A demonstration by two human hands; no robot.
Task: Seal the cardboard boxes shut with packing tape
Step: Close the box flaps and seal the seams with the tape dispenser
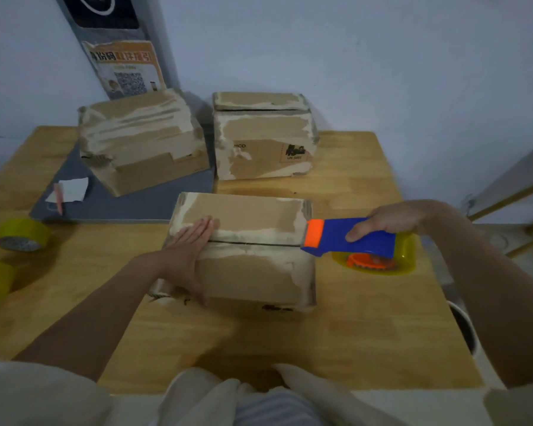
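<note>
**Dispenser at the right end of the near box**

The near cardboard box [243,250] lies in the middle of the wooden tabletop [366,333], directly in front of you. Its two top flaps are closed, and a dark seam runs across the top from 9 o'clock to 3 o'clock. Old torn tape marks cover its edges.

Your left hand [186,255] rests on the box at its 9 o'clock end. The fingers [197,230] are straight and flat on the top, and the thumb goes down the front side. It holds nothing.

Your right hand [388,222] grips the blue tape dispenser [351,238] from above, with the fingers curled around its body. The orange front of the dispenser touches the box at the 3 o'clock end of the seam. The yellow tape roll sits in the dispenser, just beside the box.

Two more boxes stand farther away: one at 11 o'clock [142,139] on a grey mat [154,201], one at 12 o'clock [262,136]. Two spare tape rolls [22,235] lie at 9 o'clock, near the tabletop edge.
</note>
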